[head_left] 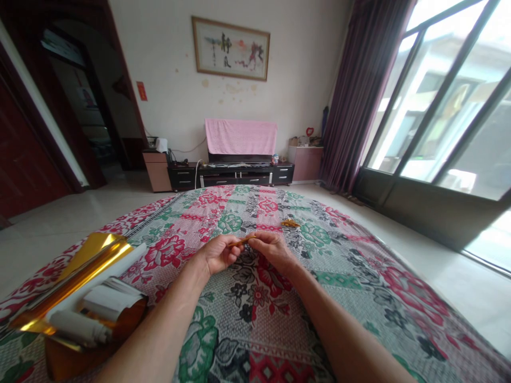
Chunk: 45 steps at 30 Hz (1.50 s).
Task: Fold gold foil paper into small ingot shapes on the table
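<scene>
Just above the middle of the patterned cloth, a thin gold strip [241,241] runs between my two hands. My left hand [221,253] has its fingers curled round the strip's left end. The right end is pinched between the thumb and fingertips of my right hand [271,249]. A small gold piece [290,223] lies on the cloth, beyond my right hand and slightly to its right.
A large floral cloth [331,319] covers the surface before me. At its left lie a shiny gold roll [85,274] and white paper rolls [77,325]. Beyond stand a low black cabinet [183,178] and a screen under a pink towel [241,137].
</scene>
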Available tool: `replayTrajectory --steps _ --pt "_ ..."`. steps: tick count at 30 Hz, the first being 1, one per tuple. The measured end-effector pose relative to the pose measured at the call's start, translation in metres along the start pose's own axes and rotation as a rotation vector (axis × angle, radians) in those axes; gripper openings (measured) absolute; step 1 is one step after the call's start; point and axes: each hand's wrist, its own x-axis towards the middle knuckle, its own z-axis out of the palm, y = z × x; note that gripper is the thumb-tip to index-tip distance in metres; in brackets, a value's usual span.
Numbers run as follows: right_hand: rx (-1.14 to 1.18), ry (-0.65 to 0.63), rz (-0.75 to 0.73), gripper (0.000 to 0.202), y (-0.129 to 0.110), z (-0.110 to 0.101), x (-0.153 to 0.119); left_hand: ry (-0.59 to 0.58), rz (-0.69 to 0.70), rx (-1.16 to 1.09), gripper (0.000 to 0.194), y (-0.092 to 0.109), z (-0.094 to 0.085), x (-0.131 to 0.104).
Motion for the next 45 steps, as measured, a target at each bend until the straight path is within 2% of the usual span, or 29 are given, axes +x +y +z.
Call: replayTrajectory --steps 4,10,14,19,22,27,32,40,45 --pt "-0.013 0.040 0.075 0.025 0.004 0.000 0.000 0.046 -0.002 0.100 0.011 -0.002 0.001 0.001" --pt "0.034 0.068 0.060 0.022 0.005 0.001 0.001 0.021 0.050 0.158 0.008 -0.004 -0.002 0.000" --pt "0.064 0.067 0.078 0.024 0.000 0.001 -0.001 0.025 0.204 0.204 0.020 -0.006 -0.003 0.001" --pt "0.040 0.069 0.087 0.026 0.002 0.001 0.001 0.191 0.462 0.413 0.026 -0.011 -0.004 0.008" --pt "-0.094 0.128 0.050 0.025 0.008 -0.001 0.002 0.225 0.609 0.641 0.021 -0.015 -0.008 0.015" --pt "-0.540 0.077 -0.062 0.020 0.007 -0.004 0.000 0.242 0.707 1.096 0.019 -0.017 -0.010 0.017" --pt "-0.823 0.018 -0.118 0.020 0.005 -0.002 -0.003 0.268 0.810 1.485 0.022 -0.017 -0.007 0.014" --pt "-0.938 -0.010 -0.087 0.022 0.004 0.000 -0.003 0.290 0.799 1.645 0.022 -0.019 -0.008 0.015" --pt "-0.945 -0.027 -0.031 0.019 0.002 0.000 0.000 0.253 0.778 1.598 0.020 -0.016 -0.006 0.013"
